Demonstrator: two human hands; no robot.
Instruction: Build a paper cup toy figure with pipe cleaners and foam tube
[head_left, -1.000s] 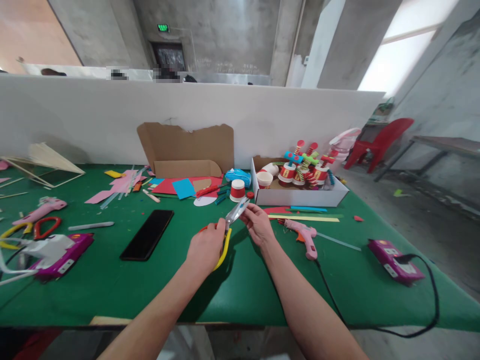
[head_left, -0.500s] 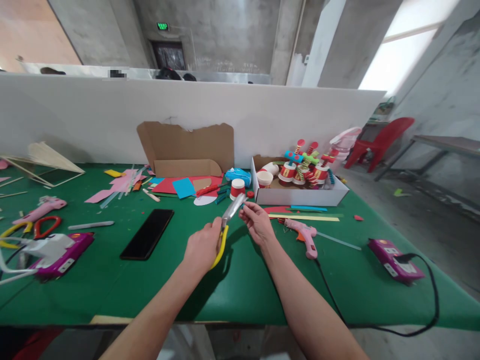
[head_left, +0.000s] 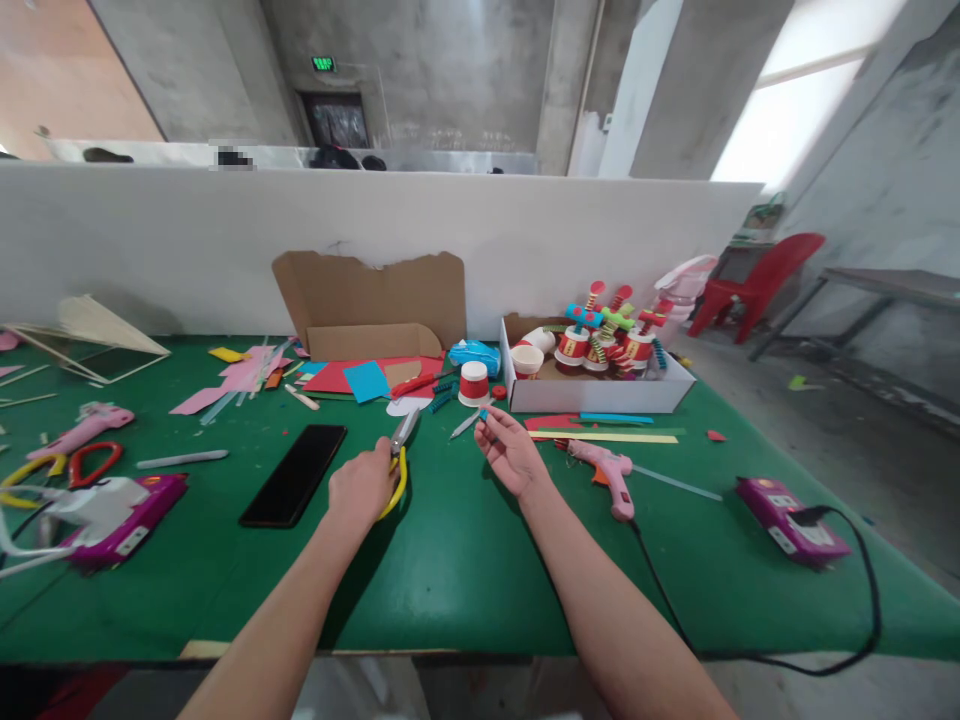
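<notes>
My left hand (head_left: 364, 486) is closed on the yellow handles of a pair of scissors (head_left: 406, 430), whose blades point away from me over the green table. To its right, my right hand (head_left: 510, 448) pinches a small blue piece (head_left: 484, 413), perhaps paper, between thumb and fingertips. Just beyond the fingers stands an upside-down red and white paper cup (head_left: 474, 383). A slim pointed white tool (head_left: 465, 425), maybe a pen, lies beside the right fingertips. Dark blue-green coiled paper springs (head_left: 441, 400) rest left of the cup.
A white box (head_left: 600, 395) holds cups and decorated cup figures. A pink glue gun (head_left: 615, 480) lies right of my right arm, its cord trailing forward. A black phone (head_left: 295, 475) lies left; purple power strips (head_left: 793, 522) sit on both sides. Cardboard (head_left: 375, 300) leans against the partition.
My left hand has drawn the scissors left and down, away from my right hand. My right hand keeps the small blue piece and has turned slightly, its fingers more curled.
</notes>
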